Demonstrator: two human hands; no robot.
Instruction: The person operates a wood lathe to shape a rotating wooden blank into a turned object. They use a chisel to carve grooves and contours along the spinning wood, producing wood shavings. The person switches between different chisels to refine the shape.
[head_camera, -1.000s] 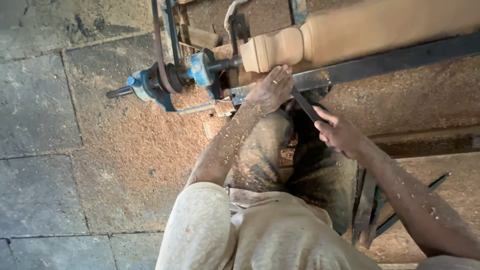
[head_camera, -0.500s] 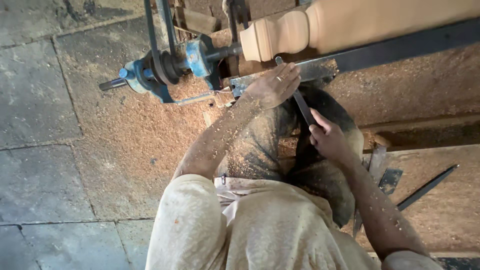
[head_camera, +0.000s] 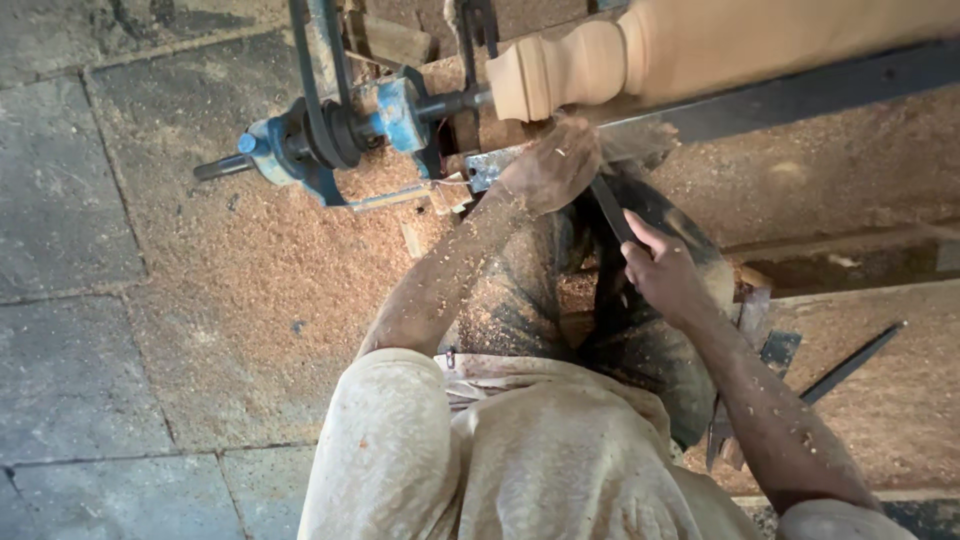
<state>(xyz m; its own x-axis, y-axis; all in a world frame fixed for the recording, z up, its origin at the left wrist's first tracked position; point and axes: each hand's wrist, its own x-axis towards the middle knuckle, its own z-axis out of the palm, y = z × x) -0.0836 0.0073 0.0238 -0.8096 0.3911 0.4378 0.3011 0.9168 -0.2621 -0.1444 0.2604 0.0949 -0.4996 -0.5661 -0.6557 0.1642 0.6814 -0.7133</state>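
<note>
Over the last second the left hand (head_camera: 548, 168) has gone from sharp to a blur, and wood chips now fly about it where it bears on the dark chisel (head_camera: 612, 212) under the turned wooden spindle (head_camera: 570, 68). The right hand (head_camera: 665, 270) has slid along the handle, its grip now lower and nearer the body. A dark metal rod (head_camera: 852, 362) lies farther out beyond that grip.

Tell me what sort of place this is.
Probably a woodturning workshop. A pale turned wooden spindle sits on a blue lathe, sawdust covers the stone floor, and both hands guide a dark chisel toward the wood.
</note>
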